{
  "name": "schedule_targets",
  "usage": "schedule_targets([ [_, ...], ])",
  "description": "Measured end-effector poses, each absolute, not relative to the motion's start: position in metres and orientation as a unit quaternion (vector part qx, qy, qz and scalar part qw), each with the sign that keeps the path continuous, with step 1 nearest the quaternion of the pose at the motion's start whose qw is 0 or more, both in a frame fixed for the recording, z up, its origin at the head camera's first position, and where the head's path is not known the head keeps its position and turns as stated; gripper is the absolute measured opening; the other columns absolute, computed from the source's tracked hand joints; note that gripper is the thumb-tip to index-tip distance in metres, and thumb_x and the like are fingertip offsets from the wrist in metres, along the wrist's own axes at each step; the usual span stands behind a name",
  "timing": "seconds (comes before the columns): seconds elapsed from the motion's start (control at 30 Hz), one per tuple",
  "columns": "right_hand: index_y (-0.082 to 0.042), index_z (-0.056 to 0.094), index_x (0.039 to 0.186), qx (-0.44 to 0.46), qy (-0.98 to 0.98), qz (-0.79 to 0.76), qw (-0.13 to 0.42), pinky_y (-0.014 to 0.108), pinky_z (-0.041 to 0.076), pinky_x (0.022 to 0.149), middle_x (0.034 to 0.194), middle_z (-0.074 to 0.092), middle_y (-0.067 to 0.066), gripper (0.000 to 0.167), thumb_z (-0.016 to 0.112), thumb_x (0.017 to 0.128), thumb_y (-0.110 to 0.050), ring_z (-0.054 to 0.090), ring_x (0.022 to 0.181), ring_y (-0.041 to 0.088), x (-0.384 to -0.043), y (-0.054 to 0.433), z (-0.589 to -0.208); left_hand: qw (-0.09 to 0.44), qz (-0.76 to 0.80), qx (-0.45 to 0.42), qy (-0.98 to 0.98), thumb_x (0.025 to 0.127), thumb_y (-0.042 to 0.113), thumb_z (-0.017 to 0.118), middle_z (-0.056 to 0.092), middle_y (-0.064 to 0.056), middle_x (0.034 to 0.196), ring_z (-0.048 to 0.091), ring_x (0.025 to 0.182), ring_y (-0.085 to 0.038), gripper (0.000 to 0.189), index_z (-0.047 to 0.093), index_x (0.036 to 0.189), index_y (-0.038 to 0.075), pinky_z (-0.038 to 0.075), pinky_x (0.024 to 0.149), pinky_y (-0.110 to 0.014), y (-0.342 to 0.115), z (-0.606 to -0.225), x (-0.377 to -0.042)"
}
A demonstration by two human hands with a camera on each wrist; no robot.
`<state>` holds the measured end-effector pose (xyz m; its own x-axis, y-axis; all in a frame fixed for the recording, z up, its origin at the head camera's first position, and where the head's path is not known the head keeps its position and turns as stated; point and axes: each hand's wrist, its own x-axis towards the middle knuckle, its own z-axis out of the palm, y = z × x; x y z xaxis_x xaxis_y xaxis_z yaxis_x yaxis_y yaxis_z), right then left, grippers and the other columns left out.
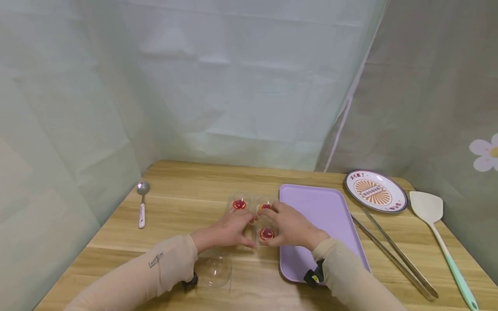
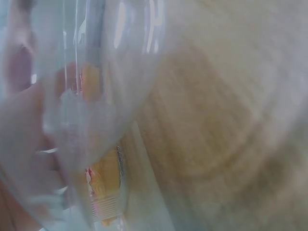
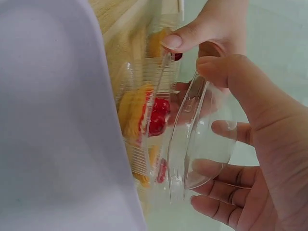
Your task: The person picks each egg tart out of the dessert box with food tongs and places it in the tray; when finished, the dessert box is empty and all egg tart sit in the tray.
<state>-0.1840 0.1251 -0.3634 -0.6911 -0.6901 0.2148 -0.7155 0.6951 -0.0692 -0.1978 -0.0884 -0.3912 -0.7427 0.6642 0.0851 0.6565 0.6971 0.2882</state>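
Three small tarts with glossy red tops show in clear plastic packaging: one tart (image 1: 239, 204) at the back left, a second (image 1: 265, 207) behind the right fingers, a third (image 1: 266, 234) between the hands. My right hand (image 1: 292, 224) holds a clear domed lid (image 3: 211, 139) by its edge, thumb on the near side and fingers on the far side. My left hand (image 1: 229, 229) grips the same lid from the left, its thumb at the rim. The lid sits just above a tart (image 3: 156, 118). Much of the left grip is hidden.
Another clear dome (image 1: 215, 270) lies by my left wrist. A purple tray (image 1: 319, 203) is on the right, with tongs (image 1: 397, 255), a patterned plate (image 1: 375, 191) and a white turner (image 1: 427, 206) beyond. A spoon (image 1: 142, 204) lies on the left.
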Motion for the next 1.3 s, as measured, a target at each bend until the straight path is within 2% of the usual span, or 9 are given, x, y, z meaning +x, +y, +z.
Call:
schedule_targets([
  [0.1, -0.018, 0.058, 0.131, 0.377, -0.918, 0.082, 0.09, 0.025, 0.045, 0.069, 0.096, 0.053, -0.001, 0.071, 0.077, 0.069, -0.046, 0.045, 0.077, 0.009, -0.18, 0.129, -0.361, 0.019, 0.148, 0.356, 0.923, 0.069, 0.053, 0.079, 0.064, -0.004, 0.118, 0.059, 0.11, -0.021, 0.072, 0.058, 0.121, 0.009, 0.042, 0.101, -0.042, -0.088, -0.39, -0.197],
  [0.3, -0.024, 0.056, 0.133, 0.371, -0.918, 0.093, 0.108, 0.022, 0.042, 0.065, 0.095, 0.051, -0.002, 0.069, 0.076, 0.071, -0.045, 0.043, 0.077, 0.008, -0.17, 0.136, -0.359, 0.014, 0.141, 0.361, 0.922, 0.07, 0.053, 0.079, 0.063, -0.004, 0.117, 0.057, 0.111, -0.022, 0.074, 0.057, 0.126, 0.01, 0.04, 0.103, -0.043, -0.09, -0.389, -0.197],
  [0.63, -0.022, 0.057, 0.127, 0.393, -0.888, 0.139, 0.193, 0.019, 0.042, 0.064, 0.101, 0.051, -0.003, 0.066, 0.078, 0.068, -0.043, 0.043, 0.078, 0.005, -0.152, 0.142, -0.358, -0.016, 0.16, 0.371, 0.915, 0.07, 0.05, 0.08, 0.06, -0.006, 0.122, 0.052, 0.118, -0.025, 0.075, 0.056, 0.13, 0.012, 0.04, 0.105, -0.046, -0.093, -0.378, -0.191],
  [0.87, -0.013, 0.055, 0.124, 0.401, -0.863, 0.189, 0.244, 0.024, 0.052, 0.073, 0.11, 0.052, 0.0, 0.07, 0.079, 0.064, -0.04, 0.053, 0.087, 0.008, -0.144, 0.14, -0.361, -0.013, 0.198, 0.392, 0.898, 0.07, 0.05, 0.08, 0.06, -0.003, 0.124, 0.053, 0.118, -0.021, 0.076, 0.054, 0.133, 0.017, 0.041, 0.103, -0.046, -0.093, -0.372, -0.181],
  [1.07, -0.005, 0.052, 0.122, 0.401, -0.837, 0.255, 0.27, 0.03, 0.054, 0.08, 0.114, 0.052, 0.005, 0.071, 0.08, 0.066, -0.038, 0.056, 0.093, 0.013, -0.14, 0.139, -0.364, 0.013, 0.25, 0.396, 0.883, 0.068, 0.046, 0.082, 0.054, -0.003, 0.137, 0.049, 0.128, -0.022, 0.09, 0.043, 0.143, 0.018, 0.04, 0.108, -0.048, -0.09, -0.366, -0.169],
  [1.3, 0.001, 0.05, 0.12, 0.404, -0.803, 0.356, 0.255, 0.03, 0.052, 0.085, 0.114, 0.054, 0.009, 0.066, 0.08, 0.067, -0.026, 0.054, 0.101, 0.017, -0.139, 0.139, -0.37, -0.035, 0.274, 0.416, 0.866, 0.068, 0.044, 0.082, 0.058, -0.004, 0.133, 0.053, 0.124, -0.022, 0.086, 0.047, 0.138, 0.011, 0.045, 0.105, -0.046, -0.086, -0.366, -0.16],
])
